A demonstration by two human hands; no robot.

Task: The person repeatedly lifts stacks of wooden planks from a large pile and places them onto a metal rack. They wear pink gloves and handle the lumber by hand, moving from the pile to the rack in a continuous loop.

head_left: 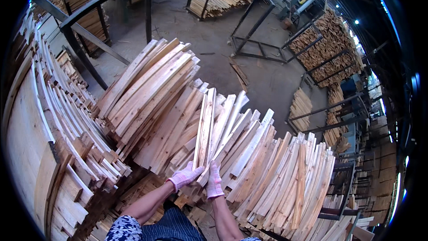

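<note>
My left hand, in a pale pink knit glove, is closed on the near end of a few upright wooden strips. Close beside it, my right hand, gloved alike, grips the lower end of another wooden strip that slants away to the right. Both hands' fingertips are partly hidden by the wood. The held strips lean over a long row of loose pale wooden strips. To the left of them a taller bundle of strips lies on the pile.
Stacked boards rise at my left, with a dark metal frame beyond them. Across the concrete floor stand an empty metal rack and a high wood stack. A few loose pieces lie on the floor.
</note>
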